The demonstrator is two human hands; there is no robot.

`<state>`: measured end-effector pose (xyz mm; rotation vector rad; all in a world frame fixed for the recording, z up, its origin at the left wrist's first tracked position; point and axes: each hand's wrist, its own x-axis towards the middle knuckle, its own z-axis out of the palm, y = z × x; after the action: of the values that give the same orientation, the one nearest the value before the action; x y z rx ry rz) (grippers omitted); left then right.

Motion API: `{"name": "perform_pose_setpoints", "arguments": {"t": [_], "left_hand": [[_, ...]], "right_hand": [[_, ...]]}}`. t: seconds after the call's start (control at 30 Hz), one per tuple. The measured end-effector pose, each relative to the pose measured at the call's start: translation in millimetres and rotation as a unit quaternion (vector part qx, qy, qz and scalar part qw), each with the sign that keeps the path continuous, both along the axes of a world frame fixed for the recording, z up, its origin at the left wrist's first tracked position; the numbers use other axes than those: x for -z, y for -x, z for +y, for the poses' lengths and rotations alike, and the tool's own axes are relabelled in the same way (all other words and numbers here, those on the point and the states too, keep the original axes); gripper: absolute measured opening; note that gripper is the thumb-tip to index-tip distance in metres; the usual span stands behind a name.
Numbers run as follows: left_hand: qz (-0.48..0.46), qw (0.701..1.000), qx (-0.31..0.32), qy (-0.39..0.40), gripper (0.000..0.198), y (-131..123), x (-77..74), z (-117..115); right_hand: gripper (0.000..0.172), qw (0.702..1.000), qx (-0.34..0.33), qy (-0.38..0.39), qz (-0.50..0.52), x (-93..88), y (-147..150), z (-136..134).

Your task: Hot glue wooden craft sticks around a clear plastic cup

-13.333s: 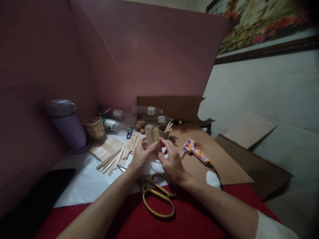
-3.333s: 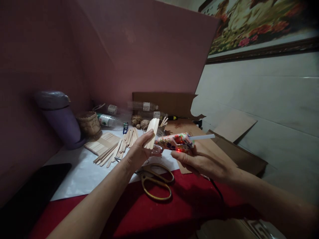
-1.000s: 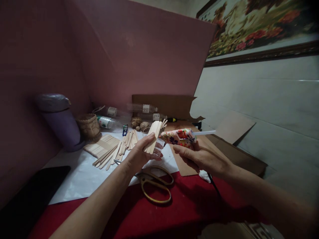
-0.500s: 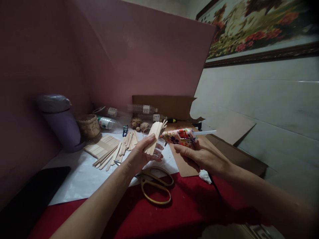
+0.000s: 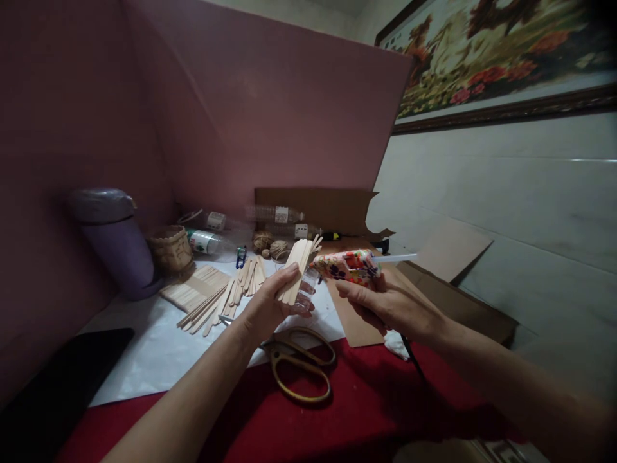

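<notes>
Between the thumb and fingers of my left hand (image 5: 274, 292) is a clear plastic bottle piece (image 5: 307, 289), with several wooden craft sticks (image 5: 295, 270) side by side along it. My right hand (image 5: 380, 299) is wrapped round a flower-patterned hot glue gun (image 5: 346, 267). Its nozzle points left, at the edge of the sticks; whether it touches them I cannot tell. A white glue stick (image 5: 398, 258) sticks out of the gun's back end. Scissors with worn yellowish handles (image 5: 301, 366) lie below my left hand, their blades partly hidden by my wrist.
Loose craft sticks (image 5: 212, 302) lie on white paper (image 5: 139, 360) to the left. Behind them are a small woven basket (image 5: 171, 249), plastic bottles (image 5: 207, 242) and twine balls (image 5: 278, 249). A purple bin (image 5: 118, 247) stands far left. Cardboard (image 5: 357, 315) lies right of centre on red cloth (image 5: 371, 399).
Both hands keep their grips and nearly the same places. The view has shifted slightly, so the table things appear a little lower and to the left.
</notes>
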<state>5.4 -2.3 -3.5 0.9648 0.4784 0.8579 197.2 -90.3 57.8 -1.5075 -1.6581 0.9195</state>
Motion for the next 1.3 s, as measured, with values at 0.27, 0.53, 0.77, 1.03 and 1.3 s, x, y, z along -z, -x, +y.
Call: {"name": "perform_pose_setpoints", "arguments": {"t": [0.27, 0.53, 0.77, 1.03, 1.3], "left_hand": [[0.01, 1.0, -0.008, 0.003, 0.032, 0.1, -1.1, -0.7], [0.001, 1.0, 0.005, -0.001, 0.034, 0.8, -0.8, -0.9], [-0.01, 0.999, 0.001, 0.031, 0.032, -0.1, -1.8, -1.8], [-0.007, 0.999, -0.02, 0.047, 0.027, 2.0, -4.5, -1.8], [-0.015, 0.998, -0.035, 0.048, 0.027, 5.8, -4.9, 5.8]], "right_hand": [[0.054, 1.0, 0.009, 0.002, 0.007, 2.8, -2.3, 2.2], [0.053, 0.999, 0.002, -0.019, 0.047, 9.0, -4.3, 1.5], [0.049, 0.995, -0.021, -0.042, 0.087, 11.2, -7.2, 3.2], [0.052, 0.981, 0.116, -0.152, 0.025, 8.8, -47.2, 26.1], [0.036, 0.929, 0.146, -0.101, -0.323, 64.0, -101.8, 70.0]]}}
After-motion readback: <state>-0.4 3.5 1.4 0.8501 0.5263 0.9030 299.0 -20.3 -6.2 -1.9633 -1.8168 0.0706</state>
